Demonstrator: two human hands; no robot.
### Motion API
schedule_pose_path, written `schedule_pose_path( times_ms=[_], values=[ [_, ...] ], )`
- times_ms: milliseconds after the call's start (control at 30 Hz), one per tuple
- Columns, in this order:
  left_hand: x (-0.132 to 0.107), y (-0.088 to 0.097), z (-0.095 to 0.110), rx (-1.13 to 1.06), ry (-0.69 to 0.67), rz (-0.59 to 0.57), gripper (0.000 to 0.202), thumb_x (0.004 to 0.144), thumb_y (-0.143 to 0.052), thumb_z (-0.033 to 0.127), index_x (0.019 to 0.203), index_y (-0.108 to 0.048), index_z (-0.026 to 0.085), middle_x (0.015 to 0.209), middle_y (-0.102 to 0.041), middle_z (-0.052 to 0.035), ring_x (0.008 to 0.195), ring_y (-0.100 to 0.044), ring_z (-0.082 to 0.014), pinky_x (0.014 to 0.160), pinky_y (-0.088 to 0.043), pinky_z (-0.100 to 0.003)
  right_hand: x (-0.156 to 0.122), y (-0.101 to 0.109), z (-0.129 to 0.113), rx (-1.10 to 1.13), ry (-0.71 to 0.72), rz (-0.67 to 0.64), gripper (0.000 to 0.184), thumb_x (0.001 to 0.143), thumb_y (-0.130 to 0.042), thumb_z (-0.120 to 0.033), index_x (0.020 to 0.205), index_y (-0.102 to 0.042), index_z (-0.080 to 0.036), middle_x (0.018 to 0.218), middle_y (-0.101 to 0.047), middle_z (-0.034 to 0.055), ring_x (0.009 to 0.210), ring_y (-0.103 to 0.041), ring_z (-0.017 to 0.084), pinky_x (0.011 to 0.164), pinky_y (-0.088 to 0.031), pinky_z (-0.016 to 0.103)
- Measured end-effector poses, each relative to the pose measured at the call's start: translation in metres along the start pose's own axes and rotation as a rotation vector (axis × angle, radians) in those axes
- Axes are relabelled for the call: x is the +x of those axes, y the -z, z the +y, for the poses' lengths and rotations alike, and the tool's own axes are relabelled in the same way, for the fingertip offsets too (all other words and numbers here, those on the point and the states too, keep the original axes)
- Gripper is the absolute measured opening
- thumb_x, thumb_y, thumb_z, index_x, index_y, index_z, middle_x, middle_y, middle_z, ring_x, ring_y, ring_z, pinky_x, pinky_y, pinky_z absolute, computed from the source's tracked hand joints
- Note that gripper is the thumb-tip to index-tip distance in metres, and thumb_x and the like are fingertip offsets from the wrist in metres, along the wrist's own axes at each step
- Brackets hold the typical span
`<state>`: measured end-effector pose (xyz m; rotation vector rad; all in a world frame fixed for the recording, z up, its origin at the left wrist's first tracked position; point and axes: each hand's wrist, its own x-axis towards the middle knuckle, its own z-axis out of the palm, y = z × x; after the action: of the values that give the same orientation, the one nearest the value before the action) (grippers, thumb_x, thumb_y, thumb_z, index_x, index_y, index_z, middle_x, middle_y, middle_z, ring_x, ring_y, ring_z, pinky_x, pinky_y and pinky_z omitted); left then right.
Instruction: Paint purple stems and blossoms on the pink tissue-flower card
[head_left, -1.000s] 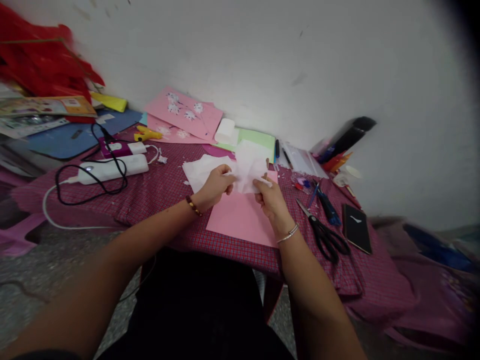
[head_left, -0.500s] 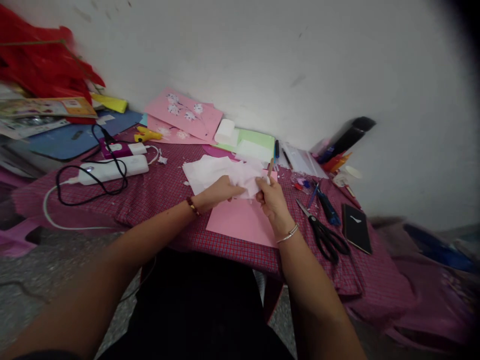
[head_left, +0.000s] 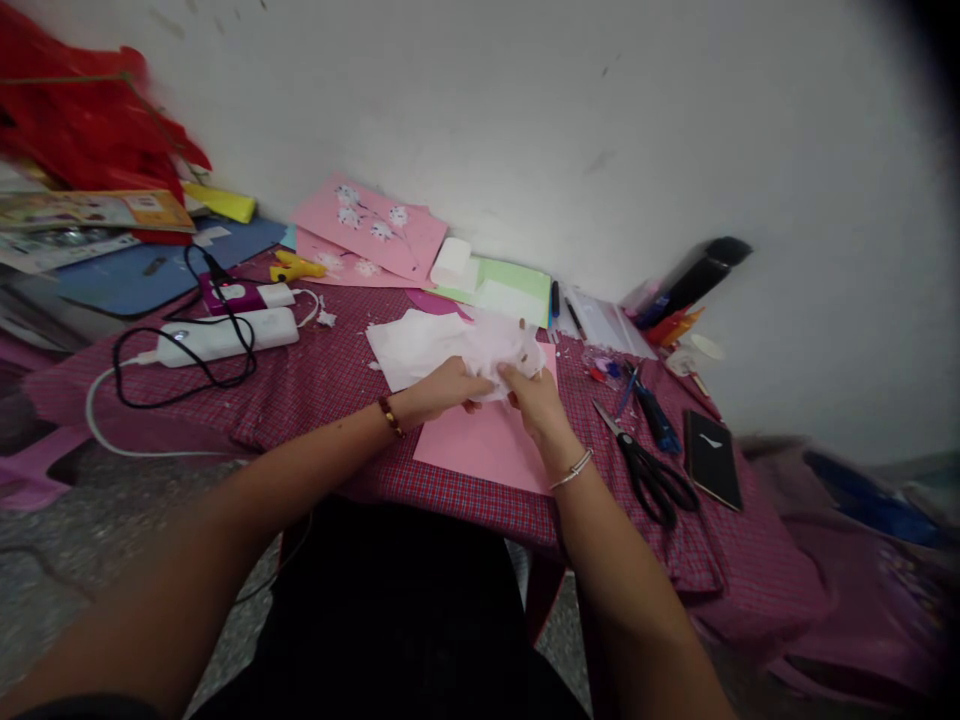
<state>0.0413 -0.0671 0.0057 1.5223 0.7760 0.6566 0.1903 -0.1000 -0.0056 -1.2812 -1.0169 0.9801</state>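
Observation:
A thin white tissue [head_left: 491,343], crumpled and partly see-through, is held over the middle of the table. My left hand [head_left: 447,388] pinches its near left edge. On the other side, my right hand [head_left: 537,402] grips the near right part with thumb and fingers. Small brown bits of something slim show at the tissue's far right side; what they belong to is mostly hidden. Below the hands lies a pink paper sheet [head_left: 480,445], partly covered. White paper [head_left: 401,345] lies flat just left of the tissue.
Black-handled scissors [head_left: 649,470], a blue-handled tool [head_left: 660,420] and a black notebook [head_left: 712,460] lie to the right. Pink cards with white flowers [head_left: 375,225] lean at the back. A yellow glue gun [head_left: 296,267] and a corded power strip [head_left: 225,338] are on the left.
Both hands have come closer together and the tissue is more bunched. My right hand has shifted slightly left; the brown stick that stood up beside it is now mostly hidden by tissue.

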Motion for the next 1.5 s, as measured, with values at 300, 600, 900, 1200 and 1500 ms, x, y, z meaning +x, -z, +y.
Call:
schedule_pose_path(
  times_ms=[300,600,900,1200,1500],
  values=[
    [0.011,0.006,-0.007,-0.267,-0.066,0.094,0.017,0.070,-0.065,0.018,0.084,-0.058,0.014,0.069,-0.063,-0.0003,0.054,-0.056,-0.0089,0.049,-0.045,-0.020,0.001,0.003,0.000,0.031,0.028,0.011,0.028,0.066,-0.069,-0.040,0.070,-0.049,-0.021,0.049,-0.041,-0.0094,0.041,-0.029,0.006,0.040,-0.022,0.021],
    [0.009,0.008,-0.001,-0.509,-0.199,0.044,0.037,0.067,-0.069,0.016,0.100,-0.051,0.018,0.085,-0.062,0.0003,0.067,-0.059,-0.0097,0.061,-0.048,-0.023,0.001,0.002,-0.001,-0.026,0.065,0.048,0.022,0.067,-0.068,-0.033,0.073,-0.052,-0.020,0.050,-0.043,-0.0087,0.043,-0.032,0.007,0.040,-0.026,0.022],
    [0.014,0.010,-0.006,-0.518,0.059,0.153,0.029,0.082,-0.058,0.047,0.080,-0.050,0.019,0.056,-0.055,0.0025,0.044,-0.050,-0.0096,0.046,-0.042,-0.023,0.002,0.005,0.001,-0.057,0.165,0.106,0.022,0.071,-0.065,-0.036,0.073,-0.050,-0.021,0.055,-0.044,-0.0081,0.046,-0.032,0.007,0.044,-0.028,0.022],
    [0.008,0.000,-0.013,-0.208,-0.007,-0.066,0.034,0.084,-0.059,0.037,0.059,-0.058,0.013,0.049,-0.052,0.0005,0.042,-0.047,-0.0082,0.047,-0.041,-0.023,-0.001,0.004,-0.001,-0.189,0.247,0.012,0.016,0.076,-0.062,-0.032,0.073,-0.051,-0.020,0.059,-0.042,-0.0072,0.052,-0.036,0.009,0.049,-0.030,0.022],
    [0.004,0.005,-0.003,0.333,-0.086,0.103,0.055,0.094,-0.036,0.043,0.050,-0.053,0.014,0.044,-0.049,-0.0013,0.045,-0.050,-0.0111,0.053,-0.039,-0.024,0.001,0.007,0.001,-0.181,0.272,0.072,0.020,0.075,-0.063,-0.033,0.071,-0.048,-0.021,0.056,-0.040,-0.0071,0.053,-0.035,0.010,0.048,-0.029,0.023]
  ],
)
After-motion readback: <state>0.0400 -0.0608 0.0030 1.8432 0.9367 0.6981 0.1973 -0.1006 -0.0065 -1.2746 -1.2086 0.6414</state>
